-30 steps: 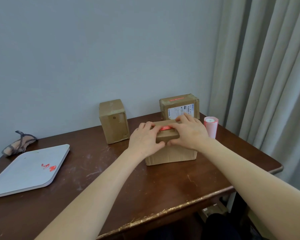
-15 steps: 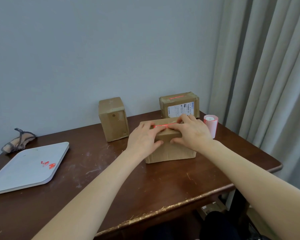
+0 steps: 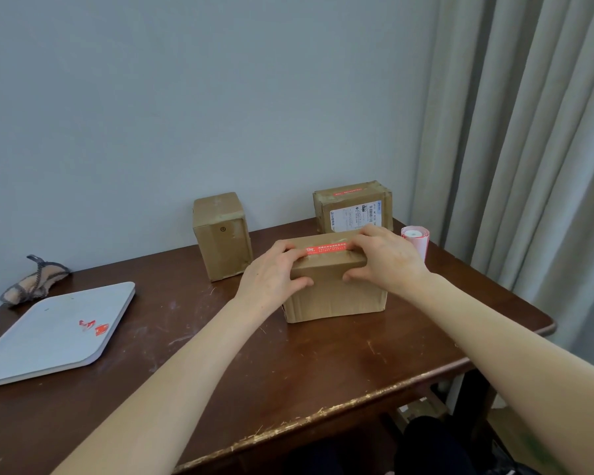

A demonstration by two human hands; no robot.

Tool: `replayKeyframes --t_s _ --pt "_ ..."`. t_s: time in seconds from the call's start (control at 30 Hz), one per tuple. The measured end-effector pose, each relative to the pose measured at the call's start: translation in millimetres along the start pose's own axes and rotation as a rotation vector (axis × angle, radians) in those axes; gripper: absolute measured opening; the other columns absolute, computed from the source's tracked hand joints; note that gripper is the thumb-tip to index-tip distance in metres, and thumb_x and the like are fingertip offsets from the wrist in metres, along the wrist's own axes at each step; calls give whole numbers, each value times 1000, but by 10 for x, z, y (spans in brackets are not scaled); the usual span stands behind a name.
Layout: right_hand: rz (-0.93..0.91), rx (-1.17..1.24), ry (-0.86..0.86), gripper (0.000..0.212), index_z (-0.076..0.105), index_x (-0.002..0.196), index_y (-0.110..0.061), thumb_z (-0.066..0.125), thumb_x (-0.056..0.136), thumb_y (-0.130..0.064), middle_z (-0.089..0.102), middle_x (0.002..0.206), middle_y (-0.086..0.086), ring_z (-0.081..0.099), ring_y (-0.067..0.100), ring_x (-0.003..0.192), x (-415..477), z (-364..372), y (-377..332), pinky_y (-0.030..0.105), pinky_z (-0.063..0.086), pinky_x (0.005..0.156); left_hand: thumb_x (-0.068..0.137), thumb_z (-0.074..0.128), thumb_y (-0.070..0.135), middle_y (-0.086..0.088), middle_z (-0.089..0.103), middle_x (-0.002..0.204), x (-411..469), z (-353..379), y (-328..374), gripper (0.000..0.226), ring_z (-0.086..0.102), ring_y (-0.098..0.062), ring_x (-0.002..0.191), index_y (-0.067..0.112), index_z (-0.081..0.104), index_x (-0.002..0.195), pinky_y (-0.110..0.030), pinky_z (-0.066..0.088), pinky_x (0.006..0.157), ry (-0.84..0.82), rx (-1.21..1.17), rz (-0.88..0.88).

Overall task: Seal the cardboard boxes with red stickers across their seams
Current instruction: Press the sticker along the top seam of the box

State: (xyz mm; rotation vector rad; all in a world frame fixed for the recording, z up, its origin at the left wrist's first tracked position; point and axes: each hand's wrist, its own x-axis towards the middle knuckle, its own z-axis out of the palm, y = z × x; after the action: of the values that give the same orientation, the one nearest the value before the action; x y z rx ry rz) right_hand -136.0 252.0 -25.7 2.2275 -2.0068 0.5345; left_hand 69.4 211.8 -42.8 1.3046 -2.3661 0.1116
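A brown cardboard box (image 3: 333, 296) stands mid-table with a long red sticker (image 3: 328, 249) laid along its top. My left hand (image 3: 271, 279) presses the sticker's left end with its fingers, thumb on the box's front face. My right hand (image 3: 388, 262) presses the right end the same way. Behind it, a second box (image 3: 354, 207) carries a shipping label and a red sticker (image 3: 347, 192) on top. A tall box (image 3: 222, 234) with no red sticker visible stands at the back left. A roll of red stickers (image 3: 415, 240) stands upright at the right.
A white tray (image 3: 48, 337) with red sticker scraps (image 3: 95, 327) lies at the table's left. A small fabric pouch (image 3: 31, 282) sits by the wall. The wooden table (image 3: 288, 365) has a worn front edge. Curtains (image 3: 528, 166) hang on the right.
My hands have slid apart along the box top, from the middle toward its two ends. More of the red sticker now shows between them. The camera has moved slightly.
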Motion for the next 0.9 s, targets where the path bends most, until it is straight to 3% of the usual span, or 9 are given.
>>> replayKeyframes --t_s 0.23,0.37,0.47,0.77,0.9 --pt "16 7 -22 57 55 122 -21 72 76 -51 52 120 -2 49 15 112 19 -19 -17 28 43 84 81 69 42 3 48 132 -15 -12 -17 58 54 -16 113 16 49 129 -28 46 89 10 -30 -38" --pt "5 -26 -31 66 46 134 -30 69 78 -54 47 126 -1 46 17 118 -1 -43 -25 30 45 82 85 64 40 3 42 135 -62 26 -1 60 49 -17 118 29 40 138 -28 48 84 45 24 40" --pt "-21 -96 -17 58 49 133 -36 63 81 -57 44 122 -1 43 17 117 -33 -18 -34 29 45 79 85 64 40 1 40 136 -50 57 23 59 40 -17 124 34 42 139 -29 46 88 35 63 38" --pt "13 -26 -23 56 59 123 -25 68 78 -56 51 118 -5 48 15 112 -2 -41 1 32 50 82 82 68 37 5 47 133 17 12 -16 53 52 -15 115 22 52 131 -29 47 88 7 13 3" --pt "26 -48 -27 64 50 127 -25 70 76 -57 50 123 -2 49 17 114 17 -51 -38 32 50 82 81 68 42 4 48 130 13 1 -15 59 51 -14 113 20 45 130 -27 46 84 1 18 -40"
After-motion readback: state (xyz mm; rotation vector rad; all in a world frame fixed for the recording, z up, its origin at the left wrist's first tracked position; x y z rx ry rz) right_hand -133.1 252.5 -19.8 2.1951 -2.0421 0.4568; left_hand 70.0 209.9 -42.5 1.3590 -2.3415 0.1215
